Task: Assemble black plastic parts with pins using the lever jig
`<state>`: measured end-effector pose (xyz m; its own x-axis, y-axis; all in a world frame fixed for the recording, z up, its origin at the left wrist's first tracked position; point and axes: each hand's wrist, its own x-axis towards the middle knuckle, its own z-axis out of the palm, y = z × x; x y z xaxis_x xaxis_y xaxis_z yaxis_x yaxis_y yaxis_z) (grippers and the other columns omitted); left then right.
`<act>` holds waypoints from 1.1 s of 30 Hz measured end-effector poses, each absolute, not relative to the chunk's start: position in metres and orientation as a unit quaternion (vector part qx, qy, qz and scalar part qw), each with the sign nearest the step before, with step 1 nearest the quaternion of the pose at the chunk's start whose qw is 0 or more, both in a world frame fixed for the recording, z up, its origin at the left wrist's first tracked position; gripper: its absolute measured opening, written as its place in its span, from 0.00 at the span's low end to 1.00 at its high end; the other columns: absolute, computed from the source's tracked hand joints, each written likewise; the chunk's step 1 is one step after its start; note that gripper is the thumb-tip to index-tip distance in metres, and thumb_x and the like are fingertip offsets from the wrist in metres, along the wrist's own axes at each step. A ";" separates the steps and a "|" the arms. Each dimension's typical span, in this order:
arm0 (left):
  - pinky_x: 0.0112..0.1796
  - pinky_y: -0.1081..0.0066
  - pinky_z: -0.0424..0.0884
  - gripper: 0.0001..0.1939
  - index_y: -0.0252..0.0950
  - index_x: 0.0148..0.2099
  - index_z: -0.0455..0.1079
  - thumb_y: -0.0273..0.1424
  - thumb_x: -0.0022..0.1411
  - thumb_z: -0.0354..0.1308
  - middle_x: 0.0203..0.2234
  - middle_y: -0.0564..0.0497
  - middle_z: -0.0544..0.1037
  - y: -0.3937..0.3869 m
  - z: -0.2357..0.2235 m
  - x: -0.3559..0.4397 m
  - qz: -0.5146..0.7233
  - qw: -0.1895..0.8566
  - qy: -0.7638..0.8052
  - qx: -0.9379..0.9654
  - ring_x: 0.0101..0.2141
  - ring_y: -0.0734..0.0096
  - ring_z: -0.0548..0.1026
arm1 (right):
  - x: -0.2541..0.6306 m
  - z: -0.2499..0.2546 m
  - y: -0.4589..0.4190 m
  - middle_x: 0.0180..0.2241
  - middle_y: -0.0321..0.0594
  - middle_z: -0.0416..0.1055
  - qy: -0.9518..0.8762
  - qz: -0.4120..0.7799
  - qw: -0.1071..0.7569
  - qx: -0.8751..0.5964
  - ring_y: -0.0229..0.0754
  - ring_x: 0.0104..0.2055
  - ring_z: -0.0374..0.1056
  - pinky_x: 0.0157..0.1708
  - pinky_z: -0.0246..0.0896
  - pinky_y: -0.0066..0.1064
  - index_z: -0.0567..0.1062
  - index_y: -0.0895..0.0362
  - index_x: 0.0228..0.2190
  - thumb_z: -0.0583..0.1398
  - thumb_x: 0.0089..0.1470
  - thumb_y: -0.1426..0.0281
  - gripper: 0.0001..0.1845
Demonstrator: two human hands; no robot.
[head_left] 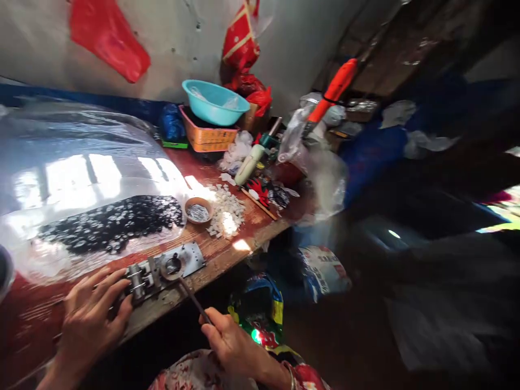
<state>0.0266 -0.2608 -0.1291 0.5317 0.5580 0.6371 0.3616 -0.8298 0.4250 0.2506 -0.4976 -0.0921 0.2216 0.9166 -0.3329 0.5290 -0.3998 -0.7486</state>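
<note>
A small metal hand-operated jig (pixel 193 260), with a flat plate, a round ring part and a clamp-like block, is set along the front edge of the red workbench. My left hand (pixel 95 311) grips its left end, fingers on top and thumb at the near side; what lies under the fingertips is hidden. In my right hand (pixel 238 341) is the end of a dark lever (pixel 195 300), which slants up to the jig's ring. Behind the jig, many small black pieces with pale rings (pixel 117 222) lie on clear plastic sheeting. A small brown bowl (pixel 199 210) holds shiny metal pieces.
Small whitish pieces (pixel 225 208) are heaped right of the bowl, beside a wooden stick (pixel 259 204) and a pale green tool (pixel 249 164). A turquoise basin (pixel 215 105) sits on orange baskets (pixel 211 140). An orange-handled tool (pixel 333 89) stands at the back. Bags lie below the bench edge.
</note>
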 end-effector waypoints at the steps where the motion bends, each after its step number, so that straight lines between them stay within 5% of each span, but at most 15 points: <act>1: 0.62 0.34 0.63 0.21 0.52 0.53 0.76 0.30 0.57 0.61 0.54 0.54 0.82 -0.258 -0.132 0.024 0.388 0.108 0.274 0.873 0.58 0.40 0.75 | 0.255 -0.094 -0.499 0.37 0.37 0.77 -0.493 0.377 0.237 -0.747 0.40 0.37 0.71 0.39 0.59 0.29 0.74 0.53 0.46 0.52 0.72 0.65 0.13; 3: 0.63 0.38 0.64 0.13 0.45 0.48 0.75 0.29 0.61 0.61 0.53 0.49 0.83 -0.256 -0.131 0.020 0.353 0.094 0.269 0.891 0.58 0.44 0.75 | 0.268 -0.097 -0.502 0.42 0.41 0.80 -0.516 0.353 0.209 -0.752 0.44 0.43 0.75 0.43 0.61 0.31 0.75 0.53 0.49 0.51 0.73 0.62 0.15; 7: 0.63 0.39 0.63 0.08 0.41 0.45 0.75 0.28 0.64 0.60 0.52 0.46 0.82 -0.258 -0.111 0.023 0.291 0.103 0.264 0.914 0.59 0.47 0.72 | 0.311 -0.102 -0.505 0.31 0.40 0.80 -0.592 0.307 0.125 -0.735 0.47 0.34 0.78 0.33 0.61 0.31 0.77 0.54 0.50 0.49 0.73 0.58 0.21; 11: 0.60 0.48 0.68 0.07 0.41 0.40 0.75 0.25 0.62 0.59 0.47 0.48 0.81 -0.263 -0.092 0.033 0.259 0.151 0.257 0.919 0.54 0.54 0.73 | 0.370 -0.116 -0.493 0.44 0.46 0.84 -0.662 0.132 0.085 -0.733 0.49 0.37 0.81 0.31 0.64 0.32 0.81 0.52 0.50 0.50 0.72 0.59 0.22; 18: 0.54 0.57 0.69 0.05 0.39 0.37 0.72 0.23 0.61 0.59 0.40 0.51 0.80 -0.264 -0.083 0.039 0.261 0.214 0.276 0.900 0.47 0.62 0.73 | 0.430 -0.126 -0.430 0.39 0.48 0.82 -0.715 -0.100 0.069 -0.689 0.52 0.41 0.74 0.42 0.63 0.41 0.83 0.56 0.49 0.55 0.68 0.68 0.18; 24: 0.51 0.58 0.70 0.03 0.39 0.37 0.72 0.26 0.62 0.61 0.37 0.51 0.79 -0.259 -0.090 0.045 0.287 0.277 0.288 0.870 0.42 0.63 0.73 | 0.420 -0.140 -0.397 0.43 0.47 0.79 -0.693 -0.149 0.169 -0.685 0.52 0.45 0.71 0.60 0.54 0.55 0.83 0.53 0.51 0.52 0.64 0.78 0.24; 30: 0.48 0.59 0.73 0.01 0.39 0.39 0.73 0.28 0.63 0.61 0.37 0.50 0.80 -0.256 -0.085 0.041 0.332 0.271 0.311 0.848 0.42 0.63 0.75 | 0.419 -0.158 -0.379 0.47 0.52 0.76 -0.694 -0.160 0.285 -0.642 0.52 0.49 0.70 0.52 0.64 0.44 0.83 0.59 0.49 0.51 0.60 0.81 0.26; 33: 0.46 0.60 0.74 0.02 0.39 0.38 0.73 0.31 0.64 0.62 0.37 0.49 0.80 -0.250 -0.077 0.026 0.388 0.213 0.330 0.834 0.42 0.63 0.77 | 0.422 -0.161 -0.376 0.47 0.52 0.76 -0.702 -0.168 0.292 -0.627 0.54 0.50 0.71 0.53 0.65 0.46 0.82 0.59 0.51 0.51 0.59 0.82 0.26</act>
